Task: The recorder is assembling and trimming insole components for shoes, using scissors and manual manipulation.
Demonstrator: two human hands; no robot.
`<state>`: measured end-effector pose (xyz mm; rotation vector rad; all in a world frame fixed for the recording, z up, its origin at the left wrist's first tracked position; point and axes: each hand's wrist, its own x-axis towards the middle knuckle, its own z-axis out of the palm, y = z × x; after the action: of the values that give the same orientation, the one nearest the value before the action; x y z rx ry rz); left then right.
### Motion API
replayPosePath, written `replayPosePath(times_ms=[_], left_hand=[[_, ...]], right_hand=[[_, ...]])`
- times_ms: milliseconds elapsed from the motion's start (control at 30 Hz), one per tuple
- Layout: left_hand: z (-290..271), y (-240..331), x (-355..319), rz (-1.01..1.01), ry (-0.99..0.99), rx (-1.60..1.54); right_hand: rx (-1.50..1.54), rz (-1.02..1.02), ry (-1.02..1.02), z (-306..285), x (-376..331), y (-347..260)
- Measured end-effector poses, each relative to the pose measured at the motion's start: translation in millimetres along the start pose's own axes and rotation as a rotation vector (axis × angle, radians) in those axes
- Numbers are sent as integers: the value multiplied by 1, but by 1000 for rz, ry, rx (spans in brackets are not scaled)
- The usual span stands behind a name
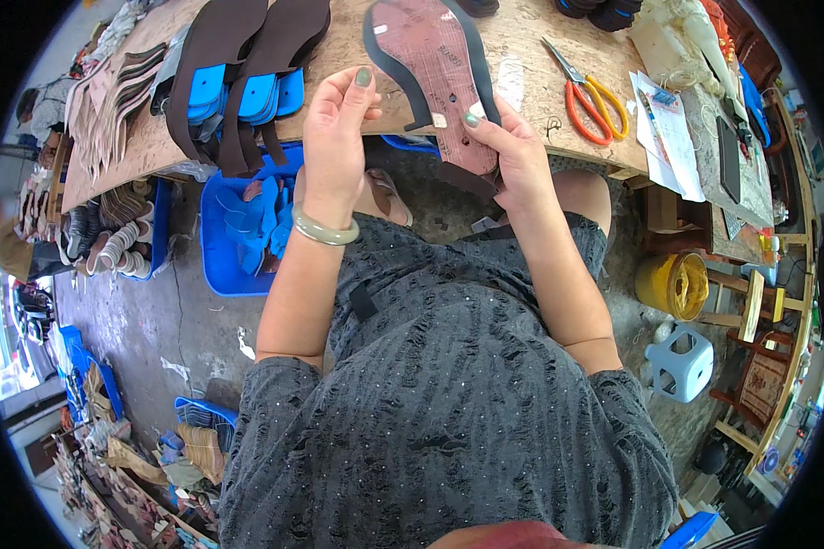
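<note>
My right hand [515, 151] grips a reddish-brown insole [430, 55] at its narrow end, thumb on top. A dark strip [389, 73] runs along its left edge, and its lower end stands off from the board. Small holes and pale patches show on the insole's face. Close by on the left is my left hand [341, 123], thumb pressed against curled fingers; whatever is in them, if anything, is hidden. A pale bangle [325, 231] circles that wrist.
Dark sole-shaped pieces [215, 55] with blue pads [258, 96] lie on the wooden table [522, 27], left. Scissors [588, 96] with orange and yellow handles and papers [666, 128] lie right. Below stand a blue bin [233, 282] of scraps, a yellow bucket [655, 284] and a light-blue stool [682, 364].
</note>
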<state>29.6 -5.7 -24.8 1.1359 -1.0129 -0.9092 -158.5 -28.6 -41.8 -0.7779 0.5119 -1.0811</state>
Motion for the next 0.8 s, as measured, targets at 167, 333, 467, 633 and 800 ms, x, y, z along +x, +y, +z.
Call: replayPosePath(times_ms=[167, 333, 467, 633, 800], left_hand=[[26, 7, -17, -266, -340, -540], [28, 1, -14, -188, -212, -576], [27, 2, -16, -225, -281, -502], [28, -5, -27, -217, -356, -284], [29, -2, -29, -183, -226, -256]], right_hand=[[133, 103, -140, 5, -3, 2], [59, 102, -148, 5, -7, 4], [-172, -31, -85, -13, 7, -2], [-231, -162, -58, -6, 18, -3], [-190, -99, -46, -11, 18, -7]])
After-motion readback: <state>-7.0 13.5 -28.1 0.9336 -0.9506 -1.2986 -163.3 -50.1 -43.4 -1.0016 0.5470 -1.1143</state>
